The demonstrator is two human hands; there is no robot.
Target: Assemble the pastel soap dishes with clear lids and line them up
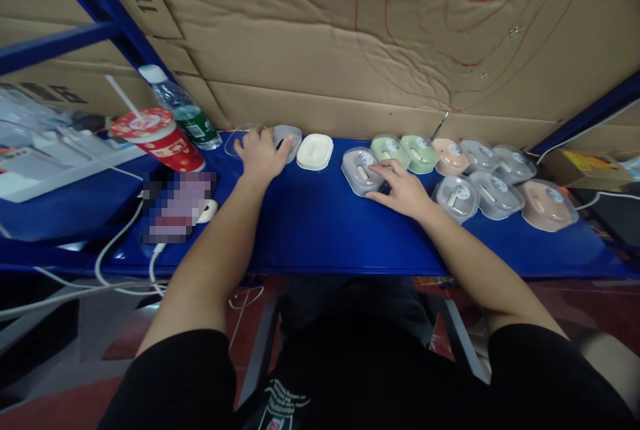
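My left hand (263,158) is over clear plastic covers (288,142) near the back edge of the blue table, its fingers spread and bent down. The thumb lies against the right-hand cover; whether the fingertips press on the other is hard to see. To its right sits a flat cream square lid (315,151). My right hand (403,189) grips the right side of a grey box with a clear cover (361,170), index finger on top and thumb at the near corner. That box rests on the table. My other right-hand fingers are partly hidden.
Several similar boxes, green (419,154), peach (547,205) and grey (455,198), stand in two rows at right. A red paper cup (165,143) with straw, a water bottle (187,113), a blurred-out phone (180,207) and white cables are at left. Cardboard (300,30) walls the back.
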